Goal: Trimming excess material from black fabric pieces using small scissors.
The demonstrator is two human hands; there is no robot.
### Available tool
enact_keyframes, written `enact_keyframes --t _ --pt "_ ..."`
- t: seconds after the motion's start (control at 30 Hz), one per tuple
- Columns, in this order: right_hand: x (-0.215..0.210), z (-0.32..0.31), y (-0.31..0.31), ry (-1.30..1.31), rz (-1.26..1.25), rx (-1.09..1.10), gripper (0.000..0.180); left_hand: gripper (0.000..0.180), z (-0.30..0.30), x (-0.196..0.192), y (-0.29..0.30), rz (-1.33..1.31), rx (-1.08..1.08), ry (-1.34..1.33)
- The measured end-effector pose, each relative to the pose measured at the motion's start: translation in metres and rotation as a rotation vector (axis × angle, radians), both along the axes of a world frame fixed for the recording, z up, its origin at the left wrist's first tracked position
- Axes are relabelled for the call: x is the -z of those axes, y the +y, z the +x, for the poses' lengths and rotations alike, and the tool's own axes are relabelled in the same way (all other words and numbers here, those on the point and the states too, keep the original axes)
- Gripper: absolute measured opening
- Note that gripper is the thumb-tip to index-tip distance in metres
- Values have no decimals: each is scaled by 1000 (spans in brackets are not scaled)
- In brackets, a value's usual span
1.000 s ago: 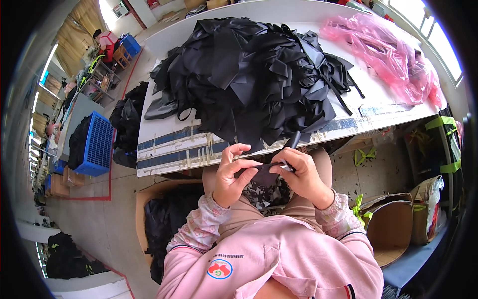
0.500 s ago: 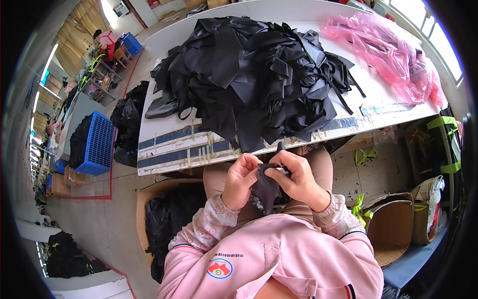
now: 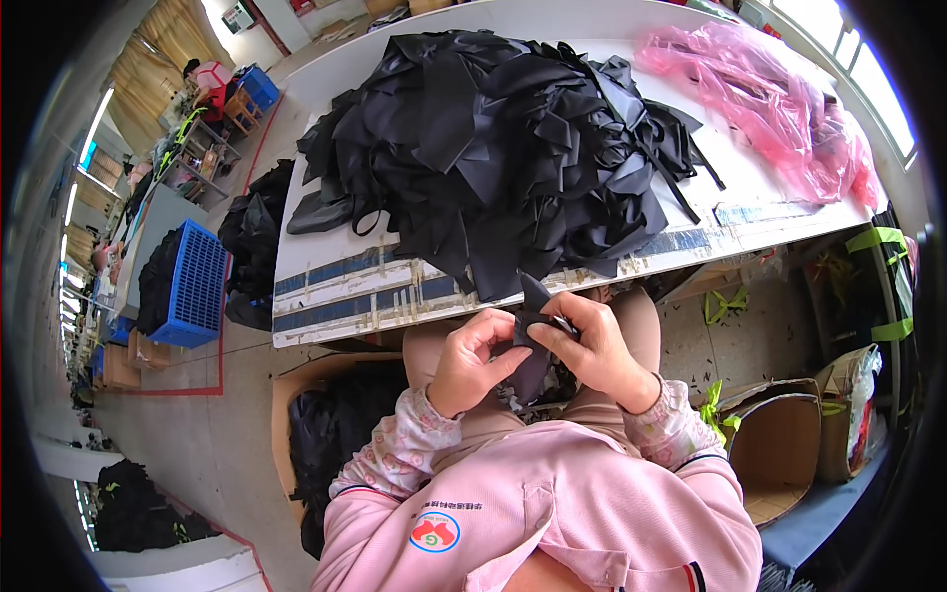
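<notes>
We pinch a small dark cloth [image 3: 531, 367] with our left hand [image 3: 468, 363] and our right hand [image 3: 599, 350], close to our side of the white table [image 3: 321, 252] holding a big black heap [image 3: 493, 148].

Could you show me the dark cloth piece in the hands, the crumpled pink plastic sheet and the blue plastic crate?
Small dark cloth piece [image 3: 531, 374]: head view, lower hanging part.
Crumpled pink plastic sheet [image 3: 797, 141]: head view, creased middle.
Blue perforated plastic crate [image 3: 196, 290]: head view, perforated side.

A pink shirt [image 3: 582, 474] with a blue-rimmed oval badge [image 3: 435, 532] is worn with floral oversleeves [image 3: 395, 454] and beige trousers [image 3: 485, 419].
</notes>
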State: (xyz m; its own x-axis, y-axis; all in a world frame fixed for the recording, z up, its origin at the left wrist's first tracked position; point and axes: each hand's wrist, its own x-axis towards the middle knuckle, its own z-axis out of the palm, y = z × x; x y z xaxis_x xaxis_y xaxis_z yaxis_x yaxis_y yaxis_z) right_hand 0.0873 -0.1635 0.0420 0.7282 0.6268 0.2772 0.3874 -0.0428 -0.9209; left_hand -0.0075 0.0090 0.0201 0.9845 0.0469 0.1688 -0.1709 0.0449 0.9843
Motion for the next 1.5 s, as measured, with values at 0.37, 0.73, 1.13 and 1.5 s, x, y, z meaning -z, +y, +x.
enact_keyframes --t 0.37,0.73,1.13,1.5 --pt "9 19 -3 704 223 -360 12 17 -1 10 -8 -458 9 -1" --pt "27 15 3 99 73 -48 26 13 1 8 -15 -367 -60 -54" --pt "21 -26 -14 656 43 -213 28 12 4 28 -17 -119 -377 -237" --pt "28 -30 -2 543 34 -192 26 12 -1 33 -22 -12 -364 -229"
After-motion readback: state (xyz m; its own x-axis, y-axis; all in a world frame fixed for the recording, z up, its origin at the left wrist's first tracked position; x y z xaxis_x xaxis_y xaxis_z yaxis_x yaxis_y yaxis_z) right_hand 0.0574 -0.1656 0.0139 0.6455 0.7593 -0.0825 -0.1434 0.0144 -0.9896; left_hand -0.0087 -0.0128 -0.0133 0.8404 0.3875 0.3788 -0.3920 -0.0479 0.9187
